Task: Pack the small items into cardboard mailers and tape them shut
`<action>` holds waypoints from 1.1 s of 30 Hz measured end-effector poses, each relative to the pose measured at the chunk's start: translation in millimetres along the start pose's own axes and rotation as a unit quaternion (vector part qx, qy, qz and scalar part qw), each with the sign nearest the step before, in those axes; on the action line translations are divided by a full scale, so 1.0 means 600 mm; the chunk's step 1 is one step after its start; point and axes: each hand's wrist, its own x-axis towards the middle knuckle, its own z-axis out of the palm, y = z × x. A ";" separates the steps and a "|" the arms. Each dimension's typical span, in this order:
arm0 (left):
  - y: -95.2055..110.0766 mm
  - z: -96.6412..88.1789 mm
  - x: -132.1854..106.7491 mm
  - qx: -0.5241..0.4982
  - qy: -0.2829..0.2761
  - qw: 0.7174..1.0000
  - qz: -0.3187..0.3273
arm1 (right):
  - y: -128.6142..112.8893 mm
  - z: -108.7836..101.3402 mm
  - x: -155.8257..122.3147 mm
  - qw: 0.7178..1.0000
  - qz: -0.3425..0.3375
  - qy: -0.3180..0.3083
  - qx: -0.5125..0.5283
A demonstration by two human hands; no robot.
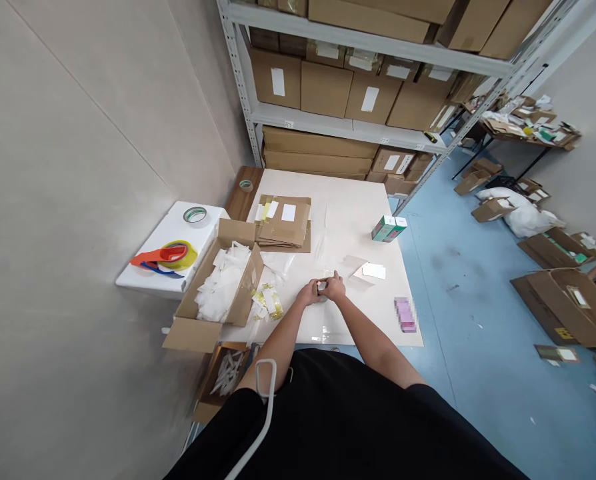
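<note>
My left hand (309,292) and my right hand (334,287) meet over the white table (358,220), fingers curled around one small object (322,287) held between them. It is too small to name. Just left of my hands lie small packets with yellow strips (268,300). An open cardboard box (223,280) full of clear white bags stands further left. To the right lie a white card (374,271) and a folded white sheet (354,263).
Flattened cardboard boxes (284,223) lie at the table's back left, a green-white box (388,228) at the back right, a blurred pink item (405,315) near the right edge. Tape rolls (178,255) sit on a side stand. Shelves of cartons (328,87) stand behind; boxes litter the blue floor (558,293).
</note>
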 end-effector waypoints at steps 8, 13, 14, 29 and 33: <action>0.000 -0.005 0.010 0.070 -0.034 0.997 -0.004 | -0.022 -0.121 -0.040 0.964 -0.060 0.074 0.248; 0.011 -0.006 -0.001 0.036 -0.027 0.999 -0.023 | -0.064 -0.299 -0.065 0.893 -0.202 0.181 0.360; 0.018 -0.011 -0.003 0.028 -0.024 0.999 -0.034 | -0.073 -0.333 -0.070 0.882 -0.216 0.188 0.374; 0.371 -0.191 -0.106 -0.244 0.118 0.920 0.282 | -0.116 -0.429 -0.120 0.785 -0.191 0.104 0.580; 0.415 -0.177 -0.127 -0.243 0.100 0.925 0.276 | -0.122 -0.422 -0.124 0.790 -0.177 0.110 0.577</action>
